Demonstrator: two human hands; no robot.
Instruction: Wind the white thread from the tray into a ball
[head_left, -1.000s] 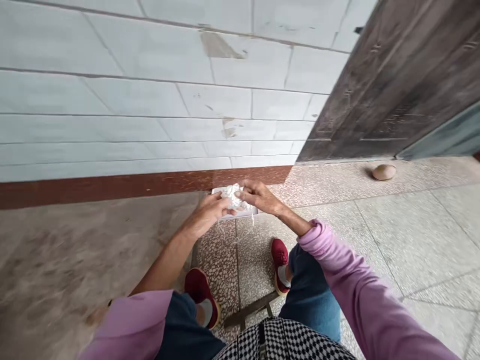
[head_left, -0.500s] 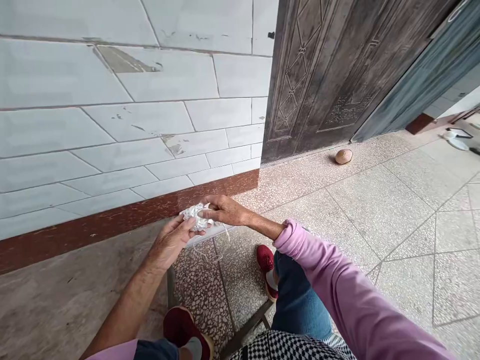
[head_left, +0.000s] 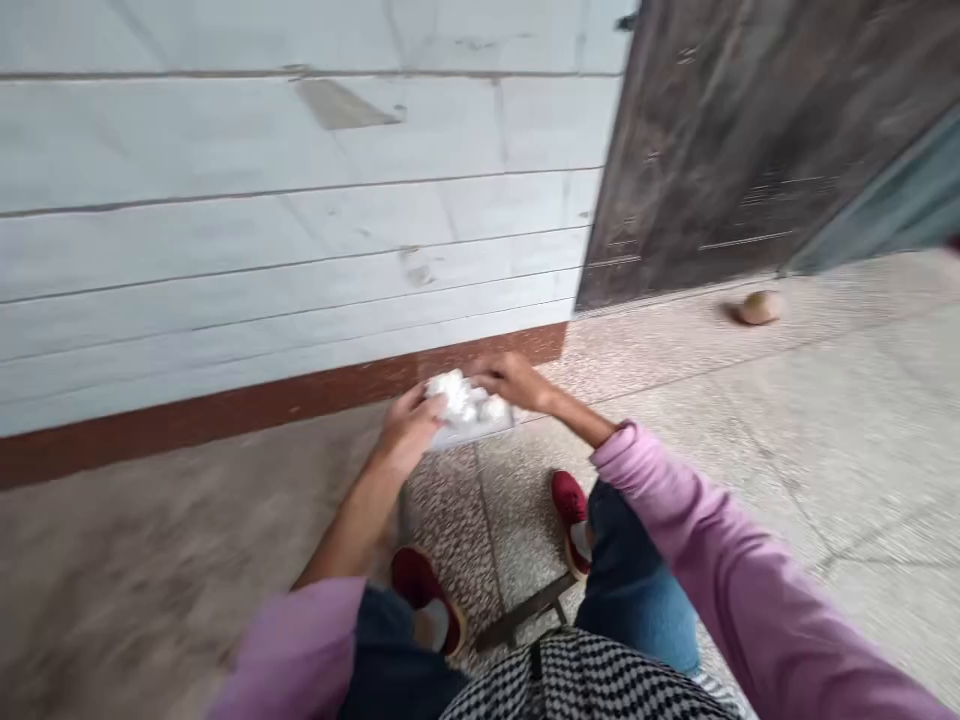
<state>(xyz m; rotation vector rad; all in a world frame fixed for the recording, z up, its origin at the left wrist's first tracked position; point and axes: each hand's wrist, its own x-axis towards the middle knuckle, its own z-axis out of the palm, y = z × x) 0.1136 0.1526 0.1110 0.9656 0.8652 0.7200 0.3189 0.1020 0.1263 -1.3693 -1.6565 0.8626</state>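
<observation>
A crumpled white stringy bundle [head_left: 448,392] rests in my left hand [head_left: 409,430], with the thumb and fingers closed on its left side. Just right of it, my right hand [head_left: 517,380] is over the far right side of a pale shallow tray [head_left: 469,433]. Motion smears its fingers, so what they hold, if anything, does not show. Other white lumps [head_left: 491,408] lie in the tray between both hands, too blurred to name.
A white tiled wall [head_left: 300,220] with a red-brown skirting [head_left: 330,390] stands ahead. To its right is a dark door [head_left: 697,170], with a round tan object [head_left: 760,307] on the floor before it. A stool-like bar [head_left: 525,610] is between my red shoes [head_left: 570,500].
The view has swung left, so everything sits farther right. My right hand has moved off the white bundle to the right, and more of the tray and its white lumps shows.
</observation>
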